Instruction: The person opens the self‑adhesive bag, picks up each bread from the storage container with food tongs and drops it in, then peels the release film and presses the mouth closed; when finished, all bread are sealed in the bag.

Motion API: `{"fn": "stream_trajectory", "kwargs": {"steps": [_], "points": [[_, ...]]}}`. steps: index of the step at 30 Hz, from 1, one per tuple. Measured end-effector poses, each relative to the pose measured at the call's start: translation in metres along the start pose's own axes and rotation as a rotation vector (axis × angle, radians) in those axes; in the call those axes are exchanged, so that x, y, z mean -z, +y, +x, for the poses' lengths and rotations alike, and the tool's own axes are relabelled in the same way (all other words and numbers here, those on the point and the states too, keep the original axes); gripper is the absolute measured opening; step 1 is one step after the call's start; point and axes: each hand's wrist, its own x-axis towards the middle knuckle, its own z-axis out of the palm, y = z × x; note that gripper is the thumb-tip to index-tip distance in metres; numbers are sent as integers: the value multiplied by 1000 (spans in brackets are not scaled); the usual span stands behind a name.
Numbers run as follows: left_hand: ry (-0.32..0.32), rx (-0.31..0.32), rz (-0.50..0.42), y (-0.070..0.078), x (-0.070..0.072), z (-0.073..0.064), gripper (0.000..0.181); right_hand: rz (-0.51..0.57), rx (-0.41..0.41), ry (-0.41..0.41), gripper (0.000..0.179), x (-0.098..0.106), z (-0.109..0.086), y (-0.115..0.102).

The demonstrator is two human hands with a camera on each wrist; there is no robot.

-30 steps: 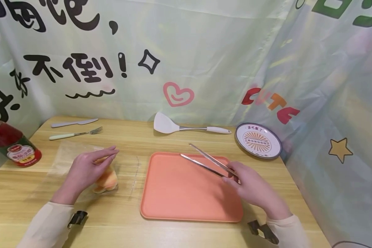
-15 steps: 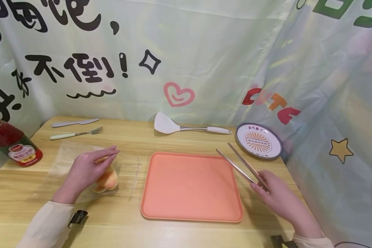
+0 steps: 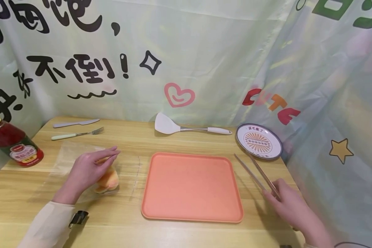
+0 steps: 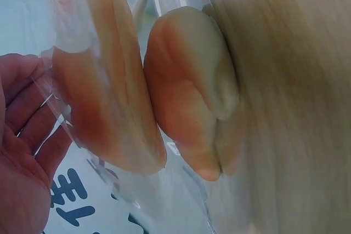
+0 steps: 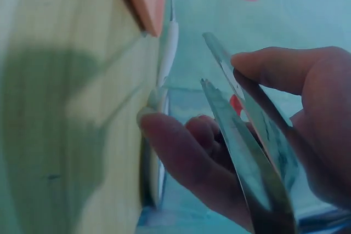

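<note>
My left hand pinches a clear plastic bag at the left of the table. Bread lies inside it, partly hidden under the hand. Two pieces show through the film in the left wrist view: a long bun near the fingers and a smaller roll against the tabletop. Metal tongs are gripped by my right hand, to the right of the pink tray. Their two arms stand apart with nothing between the tips, which point toward the plate.
A white spatula lies along the back edge. At the back left are a knife and a fork. A red sauce bottle stands at far left. A printed cloth hangs behind the table.
My right hand has carried the tongs rightward and nearer to me, from over the tray to beside it. The left hand and the bagged bread stay in place.
</note>
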Motion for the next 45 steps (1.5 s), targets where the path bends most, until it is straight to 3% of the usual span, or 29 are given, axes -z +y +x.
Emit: {"fn": "stream_trajectory", "kwargs": {"steps": [6,12,26,38,45], "points": [[-2,-2,9,-3,-2,-1,24,-4,-109,-75,42,-5,-4,13],[4,-6,7,-4,-3,-1,24,5,-167,-128,41,-9,-3,23],[-3,-18,0,-2,-2,-1,26,4,-231,-193,50,-13,1,32],[3,-20,-4,-5,-4,-1,27,-92,-268,-199,51,-18,2,34],[2,-20,-2,-6,-3,-1,26,-111,-325,-256,57,-19,6,34]]}}
